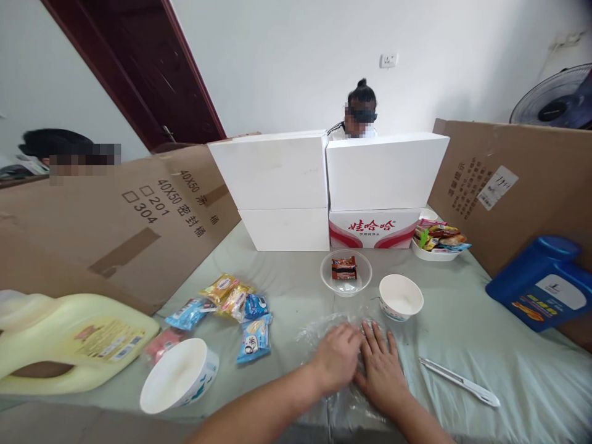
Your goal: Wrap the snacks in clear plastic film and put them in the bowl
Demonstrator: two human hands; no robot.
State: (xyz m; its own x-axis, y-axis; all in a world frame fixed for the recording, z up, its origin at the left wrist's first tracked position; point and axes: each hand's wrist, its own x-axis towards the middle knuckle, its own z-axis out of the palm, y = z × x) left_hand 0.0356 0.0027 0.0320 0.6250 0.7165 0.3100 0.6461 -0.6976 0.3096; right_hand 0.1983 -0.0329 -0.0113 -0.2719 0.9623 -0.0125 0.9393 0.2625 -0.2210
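A thin clear plastic sheet (pixel 311 336) lies crinkled on the cloth near the table's front edge. My left hand (pixel 337 359) is closed on it, the fingers curled and their tips partly hidden. Close beside it, my right hand (pixel 383 373) presses flat on the plastic with its fingers outstretched. Beyond both hands stands a clear bowl (pixel 326 279) with a brown-wrapped snack (pixel 345 269) inside. A small white bowl (pixel 401 295) stands just past my right fingertips. To the right lies a white utility knife (pixel 460 382).
Wrapped snacks (pixel 235 299) and a tilted white bowl (pixel 178 376) lie left, beside a yellow jug (pixel 83 345). White boxes (pixel 277 179) form a back barrier, with a snack-filled dish (pixel 435 253) nearby. A blue bottle (pixel 546 283) leans right. Cardboard (pixel 115 228) flanks the table; two people are beyond.
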